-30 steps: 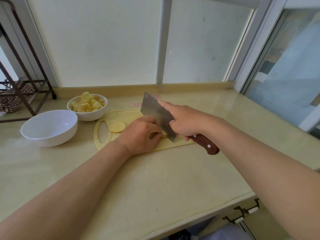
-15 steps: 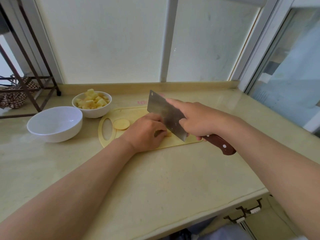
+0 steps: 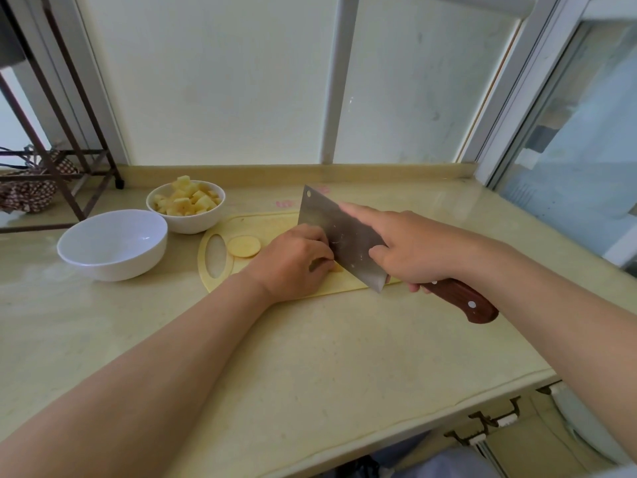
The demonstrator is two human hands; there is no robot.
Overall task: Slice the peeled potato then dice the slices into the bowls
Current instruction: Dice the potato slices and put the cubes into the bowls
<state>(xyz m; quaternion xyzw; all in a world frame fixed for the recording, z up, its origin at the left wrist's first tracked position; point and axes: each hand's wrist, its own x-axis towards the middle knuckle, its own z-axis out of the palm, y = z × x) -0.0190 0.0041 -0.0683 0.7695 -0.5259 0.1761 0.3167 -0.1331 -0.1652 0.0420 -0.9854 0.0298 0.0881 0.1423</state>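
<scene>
On the yellow cutting board [image 3: 265,222] my left hand [image 3: 293,262] curls over a piece of potato [image 3: 336,268], of which only a small yellow edge shows. My right hand [image 3: 410,250] grips the cleaver [image 3: 339,238] by its brown wooden handle, forefinger stretched along the blade, which stands edge down right beside my left fingers. One round potato slice [image 3: 244,246] lies flat on the board's left part. A small white bowl [image 3: 186,207] behind the board is heaped with potato dice. A larger white bowl [image 3: 112,243] to the left holds nothing.
The pale stone counter [image 3: 310,357] ends in a front edge close to me, with drawer handles [image 3: 489,422] below. A dark metal rack [image 3: 58,146] and a patterned cloth stand at the far left. Frosted window panes rise behind.
My hands and the cleaver keep the same pose over the potato; the blade sits slightly lower on the board. The view shifted a little.
</scene>
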